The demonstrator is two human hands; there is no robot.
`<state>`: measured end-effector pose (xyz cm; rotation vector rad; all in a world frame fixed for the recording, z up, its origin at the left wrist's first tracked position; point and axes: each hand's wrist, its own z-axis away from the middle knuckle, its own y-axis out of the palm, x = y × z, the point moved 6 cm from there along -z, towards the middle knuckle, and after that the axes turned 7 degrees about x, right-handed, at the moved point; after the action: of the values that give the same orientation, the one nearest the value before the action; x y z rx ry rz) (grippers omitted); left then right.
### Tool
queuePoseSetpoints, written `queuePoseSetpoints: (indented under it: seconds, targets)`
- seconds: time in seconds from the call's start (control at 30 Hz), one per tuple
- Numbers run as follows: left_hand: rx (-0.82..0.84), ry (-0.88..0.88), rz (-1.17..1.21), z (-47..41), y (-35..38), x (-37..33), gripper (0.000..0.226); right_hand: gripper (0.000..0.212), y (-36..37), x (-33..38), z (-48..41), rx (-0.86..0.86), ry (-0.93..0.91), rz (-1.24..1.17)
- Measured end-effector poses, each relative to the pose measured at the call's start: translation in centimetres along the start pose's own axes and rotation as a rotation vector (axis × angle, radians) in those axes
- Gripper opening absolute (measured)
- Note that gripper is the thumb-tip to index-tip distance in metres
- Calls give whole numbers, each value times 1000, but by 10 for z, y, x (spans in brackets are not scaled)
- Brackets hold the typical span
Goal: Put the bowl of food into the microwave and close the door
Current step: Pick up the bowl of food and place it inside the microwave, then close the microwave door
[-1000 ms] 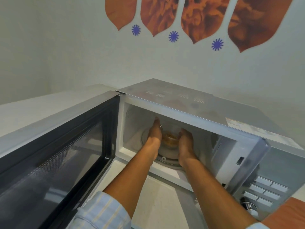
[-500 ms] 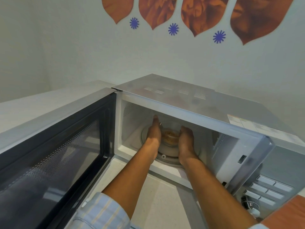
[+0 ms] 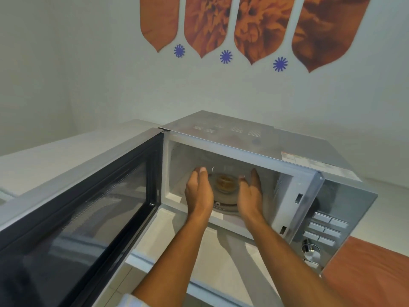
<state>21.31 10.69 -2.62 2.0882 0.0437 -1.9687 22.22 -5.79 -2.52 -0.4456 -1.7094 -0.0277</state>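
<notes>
Two bare forearms; the left one ends in a pale striped sleeve [image 3: 132, 302] (rolled back, only its cuff showing).

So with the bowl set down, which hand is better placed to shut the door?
Probably the left hand: the open door swings out on its side. The right hand lies nearer the control panel.

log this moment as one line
bowl: on turntable in microwave | left hand: open, beside | right hand: open, beside | door: open
</notes>
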Motion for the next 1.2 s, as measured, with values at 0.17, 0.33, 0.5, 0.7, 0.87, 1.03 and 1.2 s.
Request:
queuePoseSetpoints:
  seconds: [0.17,0.33,0.5,0.7,0.87,1.03,1.2]
  targets:
    - [6,81,-148,56,-25,-27,55,65,-1,25,52,47,-121,139]
    - [41,240,-302,115,-55,-79,58,65,-18,60,104,67,-284,275]
    - [80,404,-536,163,-95,-147,63,68,-66,104,137,-36,-482,427]
    - [135,411,-1005,190,-132,-209,65,71,-128,135,130,-203,-462,607]
    - [189,227,-1414,189,-162,-222,79,53,-154,138,124,-282,-386,915]
    - [287,70,-1571,190,-189,-219,78,57,-155,124,129,-203,-307,1194]
    - [301,128,-1549,192,-189,-221,80,55,-156,123,128,-162,-276,1236]
